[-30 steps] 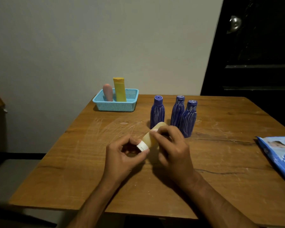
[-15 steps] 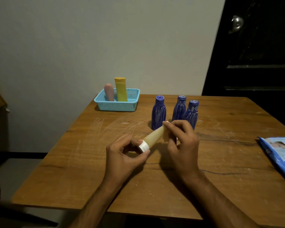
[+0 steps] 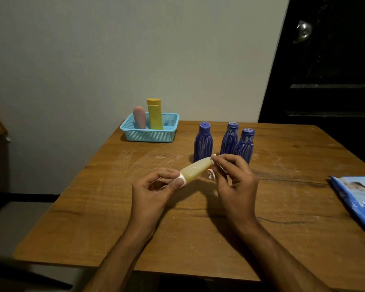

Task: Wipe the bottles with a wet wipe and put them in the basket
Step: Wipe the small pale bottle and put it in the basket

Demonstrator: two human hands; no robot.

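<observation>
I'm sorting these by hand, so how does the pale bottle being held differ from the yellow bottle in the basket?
The pale bottle lies nearly sideways above the table, gripped by both hands; the yellow bottle stands upright in the blue basket, untouched. The pale bottle is translucent beige with a white cap; the yellow bottle is opaque yellow with a yellow cap. The pale one looks rounder, the yellow one flatter. Both are capped.

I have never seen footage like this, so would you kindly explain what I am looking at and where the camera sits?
There is no machine here: a head-worn camera looks down at a person's two bare hands over a wooden table. The left hand pinches the white cap of a pale yellow bottle; the right hand holds a wet wipe at its far end. Three purple ribbed bottles stand behind. A light blue mesh basket holds a pink bottle and a yellow bottle. A blue wipes packet lies at right.
</observation>
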